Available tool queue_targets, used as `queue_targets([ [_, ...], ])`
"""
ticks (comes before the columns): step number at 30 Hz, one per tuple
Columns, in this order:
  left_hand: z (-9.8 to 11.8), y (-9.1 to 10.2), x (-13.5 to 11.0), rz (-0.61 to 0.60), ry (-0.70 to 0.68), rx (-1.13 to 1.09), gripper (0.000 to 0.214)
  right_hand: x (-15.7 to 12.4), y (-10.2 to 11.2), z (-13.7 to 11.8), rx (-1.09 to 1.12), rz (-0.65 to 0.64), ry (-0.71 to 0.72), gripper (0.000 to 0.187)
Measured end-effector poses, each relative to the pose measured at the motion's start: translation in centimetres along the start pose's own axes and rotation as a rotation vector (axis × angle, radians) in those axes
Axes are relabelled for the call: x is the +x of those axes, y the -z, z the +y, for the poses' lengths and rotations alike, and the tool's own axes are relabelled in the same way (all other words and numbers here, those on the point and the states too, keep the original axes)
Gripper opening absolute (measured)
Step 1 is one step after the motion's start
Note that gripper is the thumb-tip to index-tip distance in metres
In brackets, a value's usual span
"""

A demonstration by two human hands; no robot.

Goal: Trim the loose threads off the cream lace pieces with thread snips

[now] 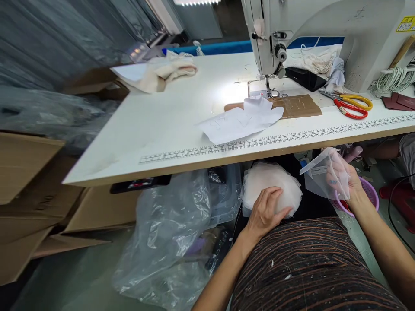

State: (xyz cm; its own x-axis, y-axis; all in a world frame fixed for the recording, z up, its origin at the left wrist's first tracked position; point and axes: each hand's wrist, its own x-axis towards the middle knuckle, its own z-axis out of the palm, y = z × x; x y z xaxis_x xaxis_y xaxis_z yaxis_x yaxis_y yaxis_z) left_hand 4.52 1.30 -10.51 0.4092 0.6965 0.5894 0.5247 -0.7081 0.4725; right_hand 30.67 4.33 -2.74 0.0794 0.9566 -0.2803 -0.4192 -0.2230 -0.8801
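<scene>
On my lap, below the table edge, lies a stack of sheer whitish fabric pieces point(270, 181). My left hand point(266, 211) rests on the near side of this stack, thumb apart from the slightly bent fingers. To the right, my right hand point(342, 177) holds up a single sheer fabric piece point(319, 175), which partly covers the fingers and shows them through it. Above the lap, a cut piece of white paper or cloth point(243, 121) lies on the table in front of the sewing machine's presser foot point(269, 91).
The sewing machine point(311, 26) stands on a white table point(168, 112) with a printed ruler along its front. Scissors point(352, 106), a black phone point(304, 78) and coiled cord point(395, 80) lie right. A pink basket point(372, 194), plastic bags point(171, 224) and cardboard boxes point(29, 168) are below.
</scene>
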Motion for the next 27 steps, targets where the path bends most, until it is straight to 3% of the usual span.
queue_targets([
  [4, 0.0, -0.1, -0.2, -0.017, 0.123, -0.122, 0.014, -0.2, 0.0, 0.0, -0.027, -0.042, 0.008, 0.023],
  [8, -0.4, 1.4, -0.2, 0.002, 0.312, -0.275, 0.020, -0.2, 0.2, 0.2, -0.060, -0.091, 0.060, 0.029],
  [12, -0.4, 3.0, 1.0, 0.136, 0.509, -0.274, 0.025, 0.0, 0.5, 0.7, -0.029, -0.092, 0.036, 0.028],
  [14, -0.1, 3.4, 2.2, 0.178, 0.534, -0.262, 0.025, 0.1, 0.5, 0.9, -0.044, -0.083, 0.024, 0.026],
  [17, 0.5, 2.9, 4.0, 0.160, 0.438, -0.232, 0.026, 0.3, 0.7, 1.2, -0.035, -0.082, 0.030, 0.025],
  [20, 1.1, 1.4, 5.1, 0.068, 0.254, -0.189, 0.023, 0.5, 0.9, 1.3, 0.026, -0.088, 0.034, 0.024],
  [27, 1.1, -1.4, 3.9, -0.162, -0.113, -0.020, 0.018, 0.7, 1.4, 1.6, 0.254, -0.119, -0.015, 0.014],
])
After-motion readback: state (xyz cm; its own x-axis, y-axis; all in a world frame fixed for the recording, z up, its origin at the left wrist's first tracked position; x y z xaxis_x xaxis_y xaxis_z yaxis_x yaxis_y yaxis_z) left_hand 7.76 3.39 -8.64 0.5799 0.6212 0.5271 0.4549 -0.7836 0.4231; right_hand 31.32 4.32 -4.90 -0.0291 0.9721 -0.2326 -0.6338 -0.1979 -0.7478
